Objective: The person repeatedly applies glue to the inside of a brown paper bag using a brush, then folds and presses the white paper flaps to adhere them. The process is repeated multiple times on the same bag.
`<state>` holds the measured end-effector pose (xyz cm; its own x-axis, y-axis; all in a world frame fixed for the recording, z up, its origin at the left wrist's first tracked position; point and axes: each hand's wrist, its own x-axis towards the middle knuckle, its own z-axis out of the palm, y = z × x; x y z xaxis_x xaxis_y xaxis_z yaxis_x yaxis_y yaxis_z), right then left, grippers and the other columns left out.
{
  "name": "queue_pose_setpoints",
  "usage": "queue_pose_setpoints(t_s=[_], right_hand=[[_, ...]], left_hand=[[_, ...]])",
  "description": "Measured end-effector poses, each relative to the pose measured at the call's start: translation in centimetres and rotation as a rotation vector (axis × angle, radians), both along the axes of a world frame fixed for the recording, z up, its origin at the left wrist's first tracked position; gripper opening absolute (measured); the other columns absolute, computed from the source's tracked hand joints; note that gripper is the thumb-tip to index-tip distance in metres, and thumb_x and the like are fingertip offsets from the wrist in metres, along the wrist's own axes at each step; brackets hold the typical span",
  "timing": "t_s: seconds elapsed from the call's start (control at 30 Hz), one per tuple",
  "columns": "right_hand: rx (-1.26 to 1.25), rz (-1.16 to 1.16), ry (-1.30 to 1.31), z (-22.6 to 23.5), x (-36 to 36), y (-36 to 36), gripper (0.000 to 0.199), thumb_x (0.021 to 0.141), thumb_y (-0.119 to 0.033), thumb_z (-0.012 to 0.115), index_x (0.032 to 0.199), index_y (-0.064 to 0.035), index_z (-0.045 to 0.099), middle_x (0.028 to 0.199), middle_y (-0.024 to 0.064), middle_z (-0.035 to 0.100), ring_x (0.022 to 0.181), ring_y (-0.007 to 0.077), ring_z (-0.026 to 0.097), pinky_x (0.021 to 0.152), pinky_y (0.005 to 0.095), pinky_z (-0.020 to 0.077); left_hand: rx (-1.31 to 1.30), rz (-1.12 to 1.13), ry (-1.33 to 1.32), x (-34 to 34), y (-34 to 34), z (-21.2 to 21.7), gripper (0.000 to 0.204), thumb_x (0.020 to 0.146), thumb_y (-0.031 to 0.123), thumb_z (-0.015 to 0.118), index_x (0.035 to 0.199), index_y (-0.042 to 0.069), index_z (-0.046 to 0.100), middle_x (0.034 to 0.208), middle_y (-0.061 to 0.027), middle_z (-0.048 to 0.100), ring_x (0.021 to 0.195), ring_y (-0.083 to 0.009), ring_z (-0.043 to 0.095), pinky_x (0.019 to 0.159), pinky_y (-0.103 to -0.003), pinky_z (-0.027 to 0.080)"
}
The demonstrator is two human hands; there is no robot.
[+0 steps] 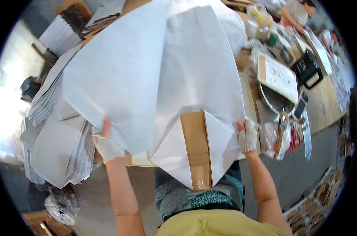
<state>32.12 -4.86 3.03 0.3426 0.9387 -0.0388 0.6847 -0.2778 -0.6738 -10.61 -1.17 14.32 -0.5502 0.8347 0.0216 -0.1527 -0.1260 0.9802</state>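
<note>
Now R hand [248, 137] @ bag [198, 67], printed label [278, 75] beyond.

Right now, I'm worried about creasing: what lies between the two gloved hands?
White sheeting with a brown strip across its folded near end; the head view shows it.

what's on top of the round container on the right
A pale printed slab covers much of the round container; a greyish interior shows in front, but anything beneath the slab is hidden.

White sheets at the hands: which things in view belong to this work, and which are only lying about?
In the work: left hand, right hand, white sheets, brown strip; probably stacked sheets, perhaps brush.
Apparently lying about: black mug, phone, plastic bag.
</note>
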Motion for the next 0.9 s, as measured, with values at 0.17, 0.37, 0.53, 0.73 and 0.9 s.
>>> queue_pose_setpoints(t_s=[0.17,0.37,0.53,0.73,0.9], right_hand=[[0.368,-0.081,0.347,0.0,0.0,0.8,0.036,0.098,-0.023,0.056,0.127,-0.0019,0.059,0.105,0.0177,0.064,0.093,0.0317,0.062,0.087,0.0389,0.0492],[0.431,0.242,-0.197,3.9,-2.3,0.9,0.042,0.093,-0.005,0.06,0.134,-0.0056,0.056,0.119,0.0097,0.059,0.104,0.0196,0.057,0.093,0.0322,0.0466],[0.02,0.47,0.195,3.4,-0.7,1.1,0.054,0.092,-0.005,0.063,0.144,-0.0059,0.049,0.129,0.0108,0.06,0.111,0.0178,0.058,0.094,0.0317,0.0477],[-0.228,0.605,0.143,5.4,-5.1,5.0,0.047,0.086,-0.009,0.07,0.131,-0.0071,0.057,0.115,0.0172,0.065,0.108,0.0326,0.063,0.09,0.0399,0.0497],[0.096,0.93,-0.121,5.0,-3.3,-0.4,0.055,0.079,0.008,0.06,0.131,-0.0112,0.057,0.129,0.0169,0.062,0.12,0.0349,0.059,0.103,0.0436,0.0467]], left_hand=[[0.407,-0.195,-0.528,-17.0,7.3,-2.4,0.048,0.101,0.021,0.055,0.141,-0.003,0.044,0.138,-0.0167,0.055,0.123,-0.0332,0.055,0.103,-0.044,0.046],[-0.059,0.639,-0.271,-19.2,11.1,-2.4,0.041,0.099,0.019,0.055,0.138,0.011,0.046,0.132,-0.0105,0.056,0.117,-0.0208,0.054,0.096,-0.034,0.045],[-0.125,0.395,-0.224,-8.9,8.4,-6.8,0.05,0.102,0.023,0.048,0.15,0.013,0.034,0.142,-0.0078,0.049,0.126,-0.022,0.049,0.1,-0.035,0.043],[-0.039,-0.438,1.161,6.0,-2.3,-9.9,0.024,0.088,0.011,0.059,0.111,0.005,0.063,0.1,-0.0092,0.06,0.091,-0.0192,0.056,0.083,-0.031,0.049],[-0.007,-0.573,0.434,8.0,-7.2,-10.3,0.041,0.074,-0.004,0.056,0.115,0.003,0.058,0.111,-0.013,0.062,0.101,-0.0266,0.059,0.09,-0.037,0.048]])
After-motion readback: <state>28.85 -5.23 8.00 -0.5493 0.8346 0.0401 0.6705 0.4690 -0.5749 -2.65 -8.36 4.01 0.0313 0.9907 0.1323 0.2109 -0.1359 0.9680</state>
